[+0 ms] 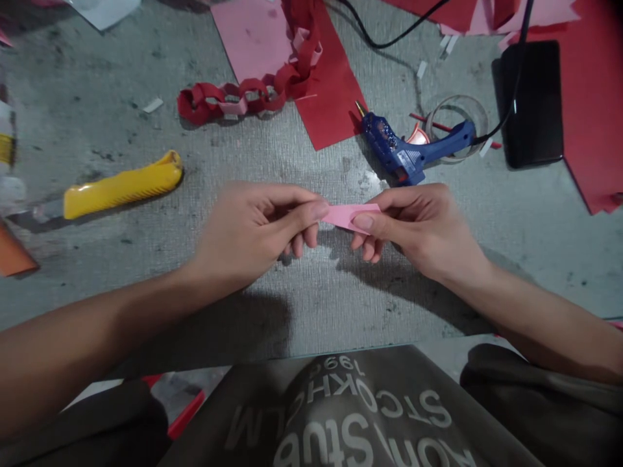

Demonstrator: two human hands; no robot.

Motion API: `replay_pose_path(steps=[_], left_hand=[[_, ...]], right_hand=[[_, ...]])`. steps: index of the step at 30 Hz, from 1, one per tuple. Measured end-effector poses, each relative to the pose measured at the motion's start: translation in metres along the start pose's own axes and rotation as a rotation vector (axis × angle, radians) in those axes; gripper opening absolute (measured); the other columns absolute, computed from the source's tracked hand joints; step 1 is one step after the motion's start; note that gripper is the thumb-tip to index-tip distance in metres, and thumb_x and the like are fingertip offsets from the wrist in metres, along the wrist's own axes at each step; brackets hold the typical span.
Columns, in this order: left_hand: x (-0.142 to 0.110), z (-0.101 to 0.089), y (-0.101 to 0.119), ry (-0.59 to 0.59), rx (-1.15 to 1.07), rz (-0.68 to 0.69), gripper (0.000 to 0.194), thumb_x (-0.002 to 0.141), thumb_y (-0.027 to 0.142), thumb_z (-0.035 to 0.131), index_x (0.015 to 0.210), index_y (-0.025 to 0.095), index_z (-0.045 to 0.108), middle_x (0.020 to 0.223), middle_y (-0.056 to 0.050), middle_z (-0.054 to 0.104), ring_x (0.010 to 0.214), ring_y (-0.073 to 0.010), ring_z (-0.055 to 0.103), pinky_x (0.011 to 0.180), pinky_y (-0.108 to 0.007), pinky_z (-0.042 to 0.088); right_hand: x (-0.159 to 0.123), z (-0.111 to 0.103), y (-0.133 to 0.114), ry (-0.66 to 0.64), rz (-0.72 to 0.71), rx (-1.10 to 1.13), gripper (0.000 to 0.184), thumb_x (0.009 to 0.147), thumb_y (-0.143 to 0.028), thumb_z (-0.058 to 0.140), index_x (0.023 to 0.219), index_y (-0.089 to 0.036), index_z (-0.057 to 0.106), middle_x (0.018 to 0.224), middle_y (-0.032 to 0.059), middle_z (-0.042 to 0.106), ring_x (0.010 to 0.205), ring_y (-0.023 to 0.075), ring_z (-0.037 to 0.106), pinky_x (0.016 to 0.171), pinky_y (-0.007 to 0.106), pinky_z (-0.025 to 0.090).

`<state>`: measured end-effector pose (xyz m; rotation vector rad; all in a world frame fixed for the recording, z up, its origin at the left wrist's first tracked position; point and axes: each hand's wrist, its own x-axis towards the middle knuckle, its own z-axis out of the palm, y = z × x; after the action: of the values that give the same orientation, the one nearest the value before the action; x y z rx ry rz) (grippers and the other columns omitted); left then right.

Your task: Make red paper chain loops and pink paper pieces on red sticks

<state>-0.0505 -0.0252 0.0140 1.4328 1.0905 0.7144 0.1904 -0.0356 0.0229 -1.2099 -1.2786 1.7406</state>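
Note:
A short pink paper strip (341, 216) is stretched between my two hands above the grey table. My left hand (272, 224) pinches its left end between thumb and fingers. The right end is pinched by my right hand (409, 224), the thumb lying on top of the paper. Beyond the hands, a paper chain (263, 94) of red and pink loops lies partly over red and pink sheets. Just behind my right hand rests a blue hot glue gun (396, 149), its nozzle pointing up and left.
A yellow utility knife (121, 186) lies at the left, near an orange piece (14, 253). A black phone (533, 104) sits at the right beside red paper (594, 117). A tape roll (479, 107) lies behind the glue gun, whose black cord (520, 58) runs up past the phone.

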Motion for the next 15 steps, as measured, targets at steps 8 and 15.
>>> replay_pose_path(steps=[8, 15], left_hand=[[0.0028, -0.0027, 0.0010, -0.049, 0.045, 0.038, 0.021, 0.103, 0.036, 0.071, 0.091, 0.024, 0.083, 0.066, 0.001, 0.071, 0.050, -0.0098, 0.059, 0.046, -0.022, 0.047], [-0.0020, -0.0049, 0.0065, -0.072, 0.242, 0.102, 0.025, 0.104, 0.035, 0.066, 0.089, 0.025, 0.083, 0.061, 0.003, 0.066, 0.048, -0.0093, 0.053, 0.044, -0.025, 0.035]], right_hand=[[-0.0003, 0.0010, -0.0016, 0.005, -0.027, -0.015, 0.030, 0.088, -0.044, 0.090, 0.088, -0.015, 0.082, 0.076, 0.0063, 0.078, 0.059, 0.0144, 0.072, 0.054, 0.025, 0.062], [-0.0032, 0.0055, -0.0024, -0.003, -0.062, -0.125, 0.024, 0.089, -0.045, 0.089, 0.092, -0.021, 0.082, 0.075, 0.0009, 0.075, 0.063, 0.0147, 0.070, 0.058, 0.028, 0.060]])
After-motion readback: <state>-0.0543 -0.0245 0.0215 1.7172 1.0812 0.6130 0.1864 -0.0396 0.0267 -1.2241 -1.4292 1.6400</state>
